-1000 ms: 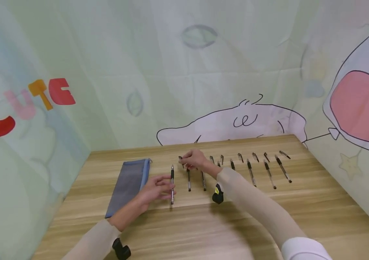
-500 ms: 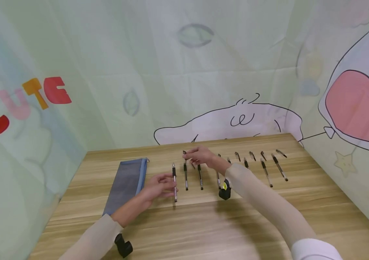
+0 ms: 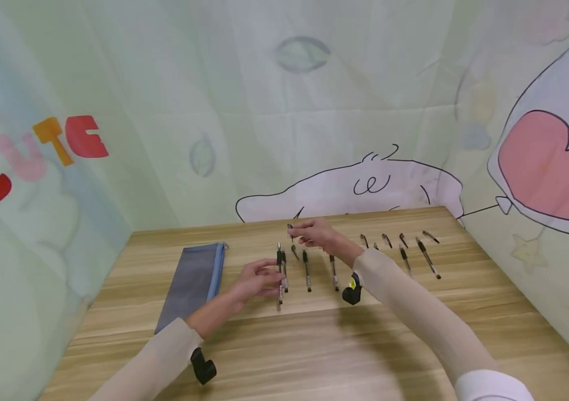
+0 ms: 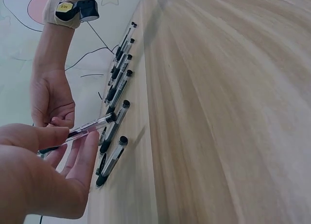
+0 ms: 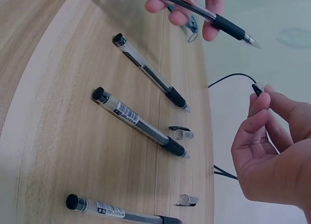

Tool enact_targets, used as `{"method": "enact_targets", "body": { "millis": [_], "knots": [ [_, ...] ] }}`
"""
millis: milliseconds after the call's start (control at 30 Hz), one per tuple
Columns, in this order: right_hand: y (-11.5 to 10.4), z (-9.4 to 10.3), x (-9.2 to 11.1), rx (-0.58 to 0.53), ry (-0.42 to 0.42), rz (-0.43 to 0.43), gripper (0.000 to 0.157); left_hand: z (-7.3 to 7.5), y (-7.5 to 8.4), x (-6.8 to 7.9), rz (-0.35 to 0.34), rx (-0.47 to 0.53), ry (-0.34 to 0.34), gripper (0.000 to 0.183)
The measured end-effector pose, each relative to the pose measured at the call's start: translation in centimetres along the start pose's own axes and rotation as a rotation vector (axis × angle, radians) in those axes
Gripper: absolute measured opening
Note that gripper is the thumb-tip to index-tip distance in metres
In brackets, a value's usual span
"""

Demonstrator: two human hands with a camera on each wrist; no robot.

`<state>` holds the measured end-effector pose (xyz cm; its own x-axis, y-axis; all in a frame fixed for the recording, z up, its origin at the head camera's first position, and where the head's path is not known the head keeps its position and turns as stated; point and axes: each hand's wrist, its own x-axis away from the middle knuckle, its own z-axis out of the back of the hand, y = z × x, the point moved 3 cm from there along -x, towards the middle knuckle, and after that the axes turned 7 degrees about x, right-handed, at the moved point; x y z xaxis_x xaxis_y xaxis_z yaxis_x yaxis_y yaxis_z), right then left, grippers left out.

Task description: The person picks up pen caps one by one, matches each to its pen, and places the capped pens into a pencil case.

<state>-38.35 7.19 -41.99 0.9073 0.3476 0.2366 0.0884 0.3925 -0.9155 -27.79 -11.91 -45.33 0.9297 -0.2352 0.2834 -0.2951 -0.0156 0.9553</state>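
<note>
An uncapped gel pen with a black grip is pinched between the thumb and fingers of my left hand, tip pointing away toward the wall. Above the table's far part, my right hand pinches a small pen cap with a black clip between thumb and fingertip. Cap and pen tip are apart in the right wrist view. On the wood below lie a gel pen with a black end plug and another gel pen, both uncapped. A loose clear cap lies beyond their tips.
A blue-grey zip pouch lies left of my left hand. Several more uncapped pens lie in a row to the right, among them a pen, with loose caps behind them. A printed curtain hangs behind the table.
My left hand has moved right with its pen, which now overlaps a lying pen in the head view. My right hand has lifted the cap and shifted slightly right.
</note>
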Motion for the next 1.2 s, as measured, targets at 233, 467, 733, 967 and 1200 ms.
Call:
{"method": "enact_targets", "body": {
  "millis": [233, 467, 733, 967, 1200],
  "knots": [
    [-0.5, -0.6, -0.2, -0.047, -0.001, 0.018, 0.034, -0.1, 0.3, -0.3, -0.001, 0.001, -0.019, 0.053],
    [-0.5, -0.8, 0.3, -0.017, -0.015, 0.011, 0.032, -0.6, 0.2, -0.5, 0.02, -0.005, -0.026, 0.053],
    [-0.6, -1.2, 0.6, -0.004, -0.058, 0.019, 0.031, -0.7, 0.2, -1.1, 0.013, -0.001, 0.002, 0.051],
    [-0.5, -1.3, 0.6, 0.001, -0.067, 0.007, 0.03, -0.8, 0.6, -1.4, 0.008, -0.024, 0.042, 0.048],
    [-0.2, -1.5, 0.6, -0.03, -0.084, -0.004, 0.034, -1.1, 0.4, -1.4, -0.002, 0.039, 0.008, 0.049]
  ]
}}
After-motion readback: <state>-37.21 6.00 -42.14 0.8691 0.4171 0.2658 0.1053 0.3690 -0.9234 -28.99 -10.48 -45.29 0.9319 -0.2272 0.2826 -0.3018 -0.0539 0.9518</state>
